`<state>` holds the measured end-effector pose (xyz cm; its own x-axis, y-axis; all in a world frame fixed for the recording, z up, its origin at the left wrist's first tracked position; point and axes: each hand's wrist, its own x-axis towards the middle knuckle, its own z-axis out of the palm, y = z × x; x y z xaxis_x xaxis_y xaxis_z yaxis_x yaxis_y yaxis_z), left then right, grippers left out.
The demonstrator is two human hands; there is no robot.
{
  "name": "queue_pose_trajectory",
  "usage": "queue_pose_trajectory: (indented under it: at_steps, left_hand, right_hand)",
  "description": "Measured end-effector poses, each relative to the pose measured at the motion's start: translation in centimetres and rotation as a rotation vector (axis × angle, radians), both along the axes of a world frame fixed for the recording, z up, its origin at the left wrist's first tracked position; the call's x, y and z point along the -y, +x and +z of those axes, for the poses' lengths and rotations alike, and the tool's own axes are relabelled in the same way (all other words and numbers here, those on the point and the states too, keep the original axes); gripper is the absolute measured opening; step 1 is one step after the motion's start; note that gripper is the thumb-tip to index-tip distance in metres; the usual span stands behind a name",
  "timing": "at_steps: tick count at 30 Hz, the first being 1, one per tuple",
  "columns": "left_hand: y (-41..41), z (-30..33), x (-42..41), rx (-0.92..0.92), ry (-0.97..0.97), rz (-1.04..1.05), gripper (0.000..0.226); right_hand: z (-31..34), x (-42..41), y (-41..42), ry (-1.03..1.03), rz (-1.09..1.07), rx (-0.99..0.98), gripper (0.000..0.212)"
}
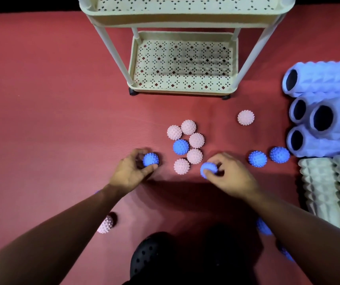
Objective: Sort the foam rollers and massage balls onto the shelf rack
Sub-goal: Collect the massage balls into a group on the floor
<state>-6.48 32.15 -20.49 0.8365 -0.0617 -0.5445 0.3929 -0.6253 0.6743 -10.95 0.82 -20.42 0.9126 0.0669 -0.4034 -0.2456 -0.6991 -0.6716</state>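
The left hand grips a blue spiky massage ball on the red floor mat, the ball sitting at the tips of its curled fingers with the thumb round the near side. The right hand pinches a second blue ball, which lies under its fingertips at the hand's left edge; the ball is partly covered and blurred.

Between the two hands and just beyond them sits a cluster of six balls touching one another: five pink spiky balls around one blue ball in the cluster. A lone pink ball lies apart to the right, nearer the rack. Two more blue balls rest side by side right of the right hand, the farther one touching the rollers. A pink ball by the left forearm and blue shapes under the right forearm are partly hidden.

Four lilac foam rollers are stacked at the right edge, hollow ends facing left. Two cream ridged rollers lie just in front of them.

The cream shelf rack stands beyond the balls, its perforated bottom tray holding nothing. A black perforated shoe shows at the bottom.
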Motion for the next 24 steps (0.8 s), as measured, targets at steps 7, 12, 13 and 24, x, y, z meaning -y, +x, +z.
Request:
queue_pose_trajectory:
  at_steps: [7, 12, 13, 24]
  left_hand:
    - [2.1, -0.7, 5.7, -0.033, -0.146, 0.235, 0.028]
    - [3.1, -0.9, 6.9, -0.016, -0.097, 0.237, 0.041]
    - [3.1, -0.9, 6.9, -0.021, -0.096, 0.229, 0.042]
    - [2.8, 0.1, 5.8, -0.032, -0.151, 0.173, 0.044]
  right_hand:
    - [-0.9, 0.6, 3.1, 0.009, -0.349, -0.044, 0.041]
    - [-0.4, -1.0, 3.7, -0.012, -0.296, -0.069, 0.041]
    - [-0.3, -1.2, 3.7, -0.019, -0.290, -0.073, 0.040]
    - [1.1, 0.4, 3.7, -0.111, -0.241, 0.032, 0.039]
